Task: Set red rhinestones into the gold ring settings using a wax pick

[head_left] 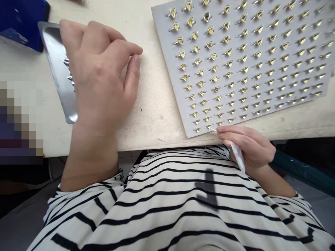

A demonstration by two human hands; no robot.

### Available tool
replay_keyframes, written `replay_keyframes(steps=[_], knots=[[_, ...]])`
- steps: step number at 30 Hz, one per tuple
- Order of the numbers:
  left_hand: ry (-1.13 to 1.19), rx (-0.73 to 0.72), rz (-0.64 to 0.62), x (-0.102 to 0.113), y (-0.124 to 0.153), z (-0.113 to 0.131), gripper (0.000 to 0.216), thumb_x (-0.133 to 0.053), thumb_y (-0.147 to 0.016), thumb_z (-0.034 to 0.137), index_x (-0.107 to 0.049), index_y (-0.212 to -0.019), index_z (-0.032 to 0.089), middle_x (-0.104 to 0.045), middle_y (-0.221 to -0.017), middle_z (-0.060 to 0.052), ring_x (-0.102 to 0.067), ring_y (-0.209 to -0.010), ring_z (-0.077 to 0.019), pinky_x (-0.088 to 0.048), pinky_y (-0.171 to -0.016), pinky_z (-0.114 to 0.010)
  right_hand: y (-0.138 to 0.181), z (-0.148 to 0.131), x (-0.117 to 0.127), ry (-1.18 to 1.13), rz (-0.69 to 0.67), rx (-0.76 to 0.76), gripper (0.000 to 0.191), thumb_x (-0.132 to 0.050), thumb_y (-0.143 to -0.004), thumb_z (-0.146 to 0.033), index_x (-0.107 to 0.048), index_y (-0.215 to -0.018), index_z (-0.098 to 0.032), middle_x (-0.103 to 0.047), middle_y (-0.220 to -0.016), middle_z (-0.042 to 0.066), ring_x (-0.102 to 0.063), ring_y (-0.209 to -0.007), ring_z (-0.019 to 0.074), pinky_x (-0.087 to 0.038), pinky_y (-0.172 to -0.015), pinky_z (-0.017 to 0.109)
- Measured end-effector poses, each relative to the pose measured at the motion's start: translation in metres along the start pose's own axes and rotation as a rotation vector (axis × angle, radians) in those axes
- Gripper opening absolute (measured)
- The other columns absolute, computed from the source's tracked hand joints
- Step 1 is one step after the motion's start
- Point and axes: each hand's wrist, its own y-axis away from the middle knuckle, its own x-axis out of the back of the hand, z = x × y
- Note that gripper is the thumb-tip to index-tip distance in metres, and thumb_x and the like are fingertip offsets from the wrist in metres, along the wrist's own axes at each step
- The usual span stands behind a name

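The right hand (246, 146) grips a white-wrapped pick (237, 155), its thin tip just beside a small gold charm (208, 127) at the near corner of a grey card (159, 21) ahead of that hand. The curled left hand (96, 73) lies against a silver strip (56, 66) (whether it grips, I cannot tell) on the desk (154, 129).

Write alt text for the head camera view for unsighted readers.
Rows of small gold pieces stand on a grey board on a cream table. The person's right hand holds a thin white pick, its tip by the board's lower edge; the left hand touches a silver strip.
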Motion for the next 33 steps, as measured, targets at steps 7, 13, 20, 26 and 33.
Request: replay_keyframes(steps=[7,13,20,26,33], knots=[[0.013,-0.013,0.005,0.003,0.000,0.002,0.028,-0.051,-0.088,0.025,-0.064,-0.113,0.026,-0.056,-0.116,-0.004,-0.043,-0.115,-0.0345,-0.031,-0.102,-0.063,0.001,0.001,-0.001,0.005,-0.009,-0.009,0.024,-0.063,-0.074,-0.010,-0.066,-0.095,-0.022,-0.069,-0.099,0.000,-0.066,-0.090,0.0102,-0.058,-0.078,0.021],[0.019,-0.035,0.026,-0.002,0.000,-0.004,0.027,-0.050,-0.089,0.028,-0.063,-0.113,0.029,-0.054,-0.115,-0.003,-0.041,-0.113,-0.0329,-0.031,-0.102,-0.061,0.002,-0.001,0.000,-0.063,0.033,-0.019,0.021,-0.062,-0.076,-0.011,-0.066,-0.094,-0.021,-0.069,-0.095,-0.001,-0.066,-0.088,0.0108,-0.058,-0.075,0.023],[0.005,-0.011,-0.005,0.000,0.000,-0.002,0.028,-0.052,-0.087,0.024,-0.064,-0.113,0.025,-0.054,-0.115,-0.004,-0.041,-0.115,-0.0327,-0.032,-0.103,-0.058,0.000,-0.003,0.000,-0.093,0.077,0.048,0.022,-0.061,-0.078,-0.013,-0.066,-0.097,-0.020,-0.069,-0.095,0.001,-0.066,-0.088,0.0117,-0.058,-0.076,0.024],[-0.019,-0.030,-0.023,0.001,0.000,-0.003,0.030,-0.049,-0.089,0.025,-0.059,-0.117,0.031,-0.051,-0.118,-0.001,-0.040,-0.117,-0.0304,-0.028,-0.108,-0.057,-0.007,-0.008,-0.003,-0.117,-0.090,0.073,0.034,-0.065,-0.071,-0.007,-0.064,-0.103,-0.018,-0.067,-0.105,0.004,-0.065,-0.094,0.0124,-0.059,-0.080,0.024],[-0.007,-0.043,-0.100,0.009,0.001,-0.002,0.031,-0.045,-0.094,0.034,-0.058,-0.121,0.024,-0.050,-0.124,-0.005,-0.039,-0.120,-0.0292,-0.023,-0.111,-0.053,-0.011,-0.010,-0.006,-0.074,-0.134,0.081,0.035,-0.066,-0.069,-0.004,-0.063,-0.102,-0.017,-0.067,-0.105,0.004,-0.064,-0.095,0.0109,-0.058,-0.081,0.022]])
